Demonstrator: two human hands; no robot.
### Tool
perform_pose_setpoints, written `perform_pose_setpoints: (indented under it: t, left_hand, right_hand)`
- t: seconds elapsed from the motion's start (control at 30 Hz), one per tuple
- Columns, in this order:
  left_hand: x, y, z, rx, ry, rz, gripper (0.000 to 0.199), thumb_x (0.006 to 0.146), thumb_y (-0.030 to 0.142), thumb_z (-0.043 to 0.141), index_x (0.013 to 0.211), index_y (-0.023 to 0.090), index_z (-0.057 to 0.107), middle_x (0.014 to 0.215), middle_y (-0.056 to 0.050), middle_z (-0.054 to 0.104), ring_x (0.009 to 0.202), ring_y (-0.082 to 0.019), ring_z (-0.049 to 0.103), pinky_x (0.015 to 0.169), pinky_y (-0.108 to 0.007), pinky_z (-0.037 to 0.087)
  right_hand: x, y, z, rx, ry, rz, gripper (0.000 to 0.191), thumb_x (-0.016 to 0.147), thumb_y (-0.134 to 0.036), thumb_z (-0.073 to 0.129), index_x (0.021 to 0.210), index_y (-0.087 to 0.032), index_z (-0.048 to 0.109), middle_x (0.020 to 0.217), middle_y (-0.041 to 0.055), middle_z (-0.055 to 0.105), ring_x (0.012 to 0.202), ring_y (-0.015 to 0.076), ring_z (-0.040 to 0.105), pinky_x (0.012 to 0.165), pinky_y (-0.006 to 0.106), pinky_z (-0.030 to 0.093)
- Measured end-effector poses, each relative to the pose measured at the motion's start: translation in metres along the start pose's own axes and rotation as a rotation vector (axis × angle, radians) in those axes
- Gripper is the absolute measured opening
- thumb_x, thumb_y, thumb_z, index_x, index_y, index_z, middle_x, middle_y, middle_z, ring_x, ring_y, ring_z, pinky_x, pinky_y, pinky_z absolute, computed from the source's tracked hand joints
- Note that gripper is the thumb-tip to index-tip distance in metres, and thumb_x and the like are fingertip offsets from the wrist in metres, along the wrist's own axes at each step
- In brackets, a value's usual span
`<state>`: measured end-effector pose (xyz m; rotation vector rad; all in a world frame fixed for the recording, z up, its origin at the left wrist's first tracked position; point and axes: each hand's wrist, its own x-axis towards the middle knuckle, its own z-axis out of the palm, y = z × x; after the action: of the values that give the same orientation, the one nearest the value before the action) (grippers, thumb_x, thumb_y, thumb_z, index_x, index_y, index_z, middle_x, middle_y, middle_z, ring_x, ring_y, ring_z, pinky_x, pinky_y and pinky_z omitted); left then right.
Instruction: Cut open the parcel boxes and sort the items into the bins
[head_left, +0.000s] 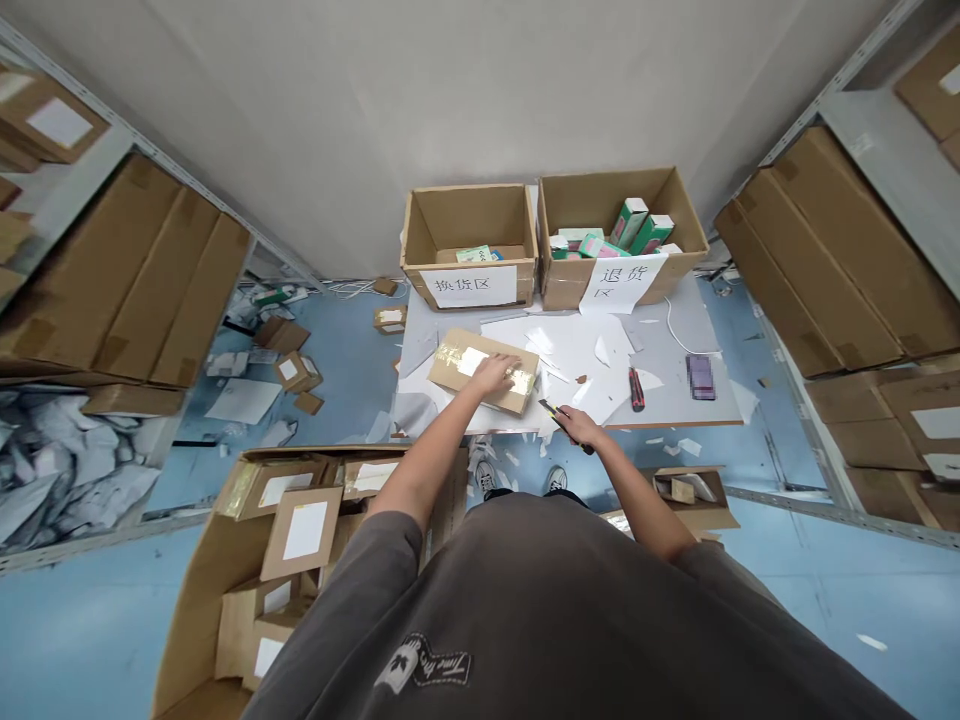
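A taped brown cardboard box (457,352) with a white label lies on the white table (675,390). My left hand (495,374) rests flat on top of it, fingers stretched toward its right end. In my right hand (580,426) is a black and yellow utility knife (553,410), held just off the box's right front corner. The knife's tip points up and left toward the box, apart from it. Paper scraps (541,345) lie around the box's right side.
Two open cartons, a left one (469,215) and a right one (607,190) with green boxes, stand at the table's back. A red-black tool (636,390) and a phone (701,378) lie at right. A large carton (187,610) of parcels stands front left. Shelves flank both sides.
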<state>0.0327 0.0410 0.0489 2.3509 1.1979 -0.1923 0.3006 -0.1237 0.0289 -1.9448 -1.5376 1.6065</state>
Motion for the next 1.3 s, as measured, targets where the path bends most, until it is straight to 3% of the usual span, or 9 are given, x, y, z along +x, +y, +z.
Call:
perform_pose_setpoints:
  t: [0.07, 0.17, 0.3, 0.37, 0.47, 0.67, 0.83, 1.07, 1.3]
  left_hand:
    - [0.013, -0.003, -0.003, 0.090, -0.031, -0.033, 0.089, 0.084, 0.037, 0.089, 0.164, 0.034, 0.049, 0.177, -0.009, 0.043, 0.165, -0.038, 0.034, 0.133, -0.054, 0.035]
    - [0.033, -0.004, -0.001, 0.155, -0.122, -0.055, 0.121, 0.070, 0.042, 0.100, 0.172, 0.036, 0.036, 0.185, -0.012, 0.027, 0.170, -0.047, 0.017, 0.134, -0.064, 0.026]
    - [0.049, -0.006, 0.000, 0.181, -0.142, -0.075, 0.136, 0.062, 0.046, 0.104, 0.176, 0.037, 0.030, 0.182, -0.015, 0.031, 0.170, -0.049, 0.015, 0.134, -0.067, 0.022]
    - [0.049, -0.010, 0.000, 0.181, -0.117, -0.053, 0.129, 0.066, 0.046, 0.102, 0.175, 0.036, 0.034, 0.179, -0.014, 0.037, 0.169, -0.047, 0.020, 0.136, -0.061, 0.022]
    - [0.041, -0.018, 0.000, 0.168, -0.082, 0.022, 0.101, 0.085, 0.051, 0.087, 0.173, 0.032, 0.041, 0.180, -0.011, 0.039, 0.170, -0.040, 0.023, 0.138, -0.052, 0.020]
    - [0.017, -0.019, 0.022, 0.148, 0.039, 0.032, 0.073, 0.106, 0.053, 0.060, 0.172, 0.027, 0.043, 0.184, -0.013, 0.027, 0.174, -0.038, 0.012, 0.140, -0.057, 0.015]
    - [0.002, -0.010, 0.050, 0.061, 0.139, -0.036, 0.067, 0.107, 0.046, 0.061, 0.169, 0.025, 0.048, 0.181, -0.017, 0.034, 0.173, -0.036, 0.018, 0.139, -0.062, 0.019]
    - [0.006, -0.024, 0.081, -0.076, 0.414, 0.078, 0.044, 0.108, 0.037, 0.060, 0.147, 0.020, 0.070, 0.161, -0.020, 0.062, 0.161, -0.038, 0.046, 0.135, -0.065, 0.034]
    - [0.005, -0.026, 0.085, -0.105, 0.415, 0.092, 0.042, 0.110, 0.038, 0.057, 0.144, 0.020, 0.072, 0.163, -0.019, 0.060, 0.164, -0.036, 0.042, 0.137, -0.064, 0.030]
  right_hand:
    - [-0.004, 0.002, -0.004, 0.031, 0.053, 0.011, 0.022, 0.111, -0.044, 0.050, 0.102, -0.026, 0.060, 0.056, -0.0081, 0.055, 0.044, 0.0184, 0.057, 0.059, 0.027, 0.045]
    - [-0.003, -0.001, -0.004, 0.033, 0.116, -0.002, 0.023, 0.111, -0.043, 0.047, 0.106, -0.026, 0.062, 0.061, -0.0068, 0.058, 0.050, 0.0189, 0.060, 0.063, 0.027, 0.047]
    - [0.009, -0.008, 0.002, -0.066, 0.180, -0.084, 0.025, 0.111, -0.043, 0.050, 0.113, -0.027, 0.069, 0.082, 0.0004, 0.072, 0.077, 0.0234, 0.071, 0.073, 0.028, 0.049]
    - [0.017, -0.012, 0.003, -0.161, 0.208, -0.137, 0.029, 0.113, -0.043, 0.048, 0.120, -0.028, 0.072, 0.097, 0.0041, 0.077, 0.093, 0.0261, 0.072, 0.080, 0.029, 0.049]
    - [0.028, -0.017, 0.000, -0.312, 0.220, -0.182, 0.037, 0.116, -0.043, 0.045, 0.137, -0.029, 0.071, 0.112, 0.0080, 0.076, 0.106, 0.0269, 0.070, 0.086, 0.030, 0.049]
    - [0.042, -0.023, -0.012, -0.551, 0.233, -0.237, 0.040, 0.113, -0.043, 0.056, 0.148, -0.029, 0.069, 0.127, 0.0148, 0.067, 0.121, 0.0323, 0.062, 0.095, 0.035, 0.048]
    - [0.048, -0.025, -0.009, -0.685, 0.235, -0.361, 0.041, 0.114, -0.039, 0.054, 0.150, -0.022, 0.066, 0.130, 0.0172, 0.066, 0.122, 0.0336, 0.058, 0.103, 0.040, 0.046]
    - [0.052, -0.011, -0.014, -0.801, 0.262, -0.377, 0.044, 0.116, -0.038, 0.049, 0.154, -0.021, 0.063, 0.126, 0.0173, 0.068, 0.117, 0.0343, 0.058, 0.097, 0.040, 0.047]
    - [0.074, -0.014, -0.018, -0.781, 0.271, -0.463, 0.044, 0.114, -0.037, 0.052, 0.153, -0.021, 0.065, 0.125, 0.0168, 0.070, 0.116, 0.0341, 0.059, 0.098, 0.041, 0.048]
